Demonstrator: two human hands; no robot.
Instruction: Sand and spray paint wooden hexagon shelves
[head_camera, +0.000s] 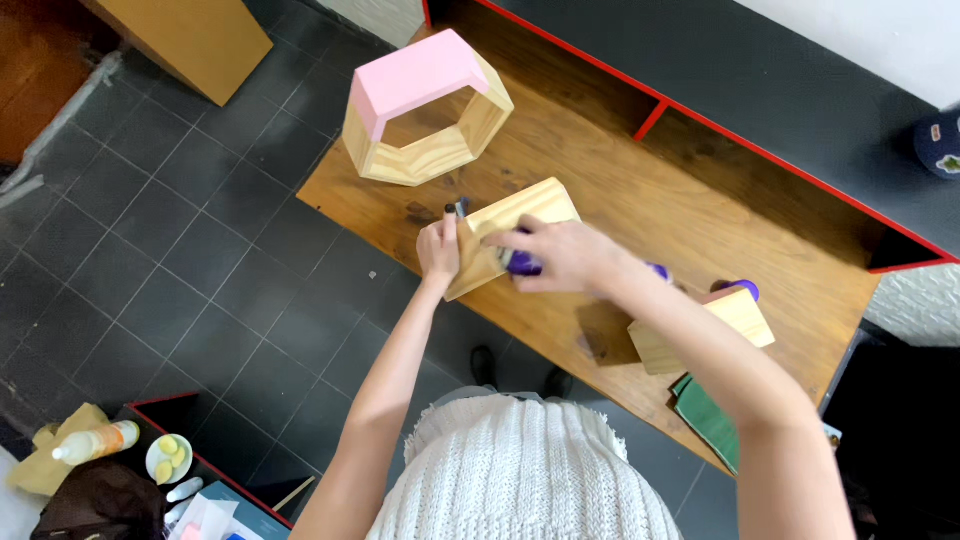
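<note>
A: Where's the wood block (505, 232) rn?

B: Mid-workbench (620, 170), tilted up on one edge, near the front lip. Pale pine, rectangular, held btwn both hands.

A: Left hand (439, 250)?

B: Arm reaches straight up from the body, wrist fairly straight. Fingers wrapped round the block's left end, closed on it. Small dark-tipped bit (458, 208) pokes up just above the knuckles, can't tell what it is.

A: Right hand (560, 255)?

B: Forearm comes in diagonally from lower right, hand lies palm-down over the block's right part. Fingers curl round a purple tool (524, 264), pressed vs the wood. Motion-blurred, so details unclear.

A: Other stuff on the bench?

B: Hexagonal wooden frame (425, 110) behind the block, open centre, pink top face, apart from it. 2nd pine block (700, 330) to the right, partly under the forearm, w/ a purple round thing (742, 289) at its far edge. Green flat sheet (708, 415) at the bench's front edge.

A: Packages?

B: Bottom left on the floor side: pale bottle w/ orange cap (98, 442) lying on brown paper, small white dish (168, 456) w/ yellow pieces beside it.
</note>
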